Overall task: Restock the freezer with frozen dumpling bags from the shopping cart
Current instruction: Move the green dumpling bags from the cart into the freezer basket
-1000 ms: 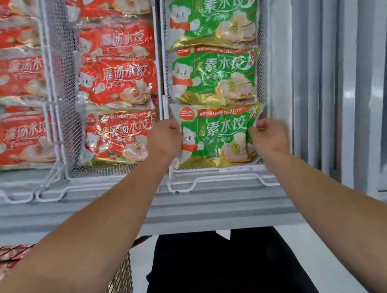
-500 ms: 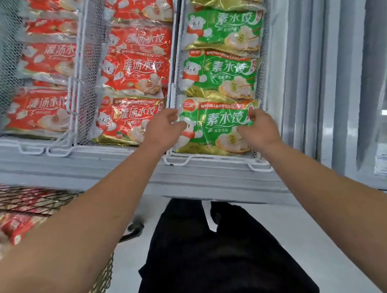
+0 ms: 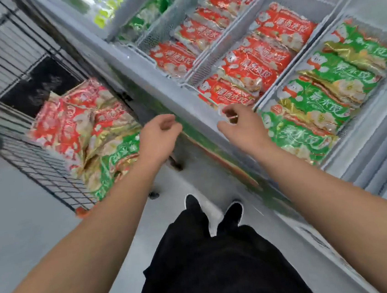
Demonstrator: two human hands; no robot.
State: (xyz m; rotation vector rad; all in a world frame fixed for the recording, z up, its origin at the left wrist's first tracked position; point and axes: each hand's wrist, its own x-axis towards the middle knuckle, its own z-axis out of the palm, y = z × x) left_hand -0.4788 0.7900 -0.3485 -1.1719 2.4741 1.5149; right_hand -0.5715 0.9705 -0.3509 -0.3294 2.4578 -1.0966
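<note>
The open freezer (image 3: 156,78) runs diagonally across the upper right. Its wire baskets hold rows of red dumpling bags (image 3: 248,69) and, in the right basket, green dumpling bags (image 3: 298,135). The black wire shopping cart (image 3: 47,176) stands at the left with a pile of red and green bags (image 3: 86,133) inside. My left hand (image 3: 160,135) hovers between the cart and the freezer's front, fingers loosely curled, holding nothing. My right hand (image 3: 240,124) hangs over the freezer's front rim beside the nearest green bag, fingers also loosely curled and empty.
The grey floor (image 3: 17,224) lies below the cart. My black trousers and shoes (image 3: 212,240) fill the bottom centre, close to the freezer's side. More green packs (image 3: 149,12) sit in a far basket. Sliding lid rails (image 3: 381,174) run along the right.
Both hands have let go of the front green bag, which now lies in the right basket. They pulled back toward me, and my view swung left, bringing the cart into sight.
</note>
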